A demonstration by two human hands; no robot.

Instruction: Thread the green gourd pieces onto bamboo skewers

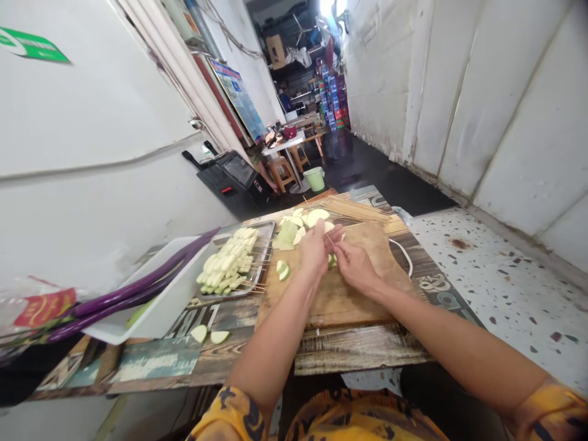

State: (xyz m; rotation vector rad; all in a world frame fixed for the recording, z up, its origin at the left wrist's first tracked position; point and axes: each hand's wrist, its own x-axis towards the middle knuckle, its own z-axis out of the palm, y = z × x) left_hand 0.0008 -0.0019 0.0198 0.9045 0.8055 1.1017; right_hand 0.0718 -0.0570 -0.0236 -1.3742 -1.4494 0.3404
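My left hand (pixel 315 250) and my right hand (pixel 353 264) meet over a wooden cutting board (pixel 340 294). Between them they hold a thin bamboo skewer (pixel 329 241) with pale green vegetable pieces (pixel 331 260) on it. The left hand's fingers pinch a slice at the skewer; the right hand grips the stick's near end. Loose cut slices (pixel 298 226) lie at the board's far edge, and two more (pixel 283 269) lie left of my left hand. A metal tray (pixel 269 229) to the left holds several finished skewers (pixel 227 266).
A bundle of bare bamboo skewers (pixel 362 211) lies beyond the board. A white tub (pixel 151 318) at the left holds long purple eggplants (pixel 133 288). Two slices (pixel 209 335) lie on the table's near edge. A terrazzo counter (pixel 505 282) stands to the right.
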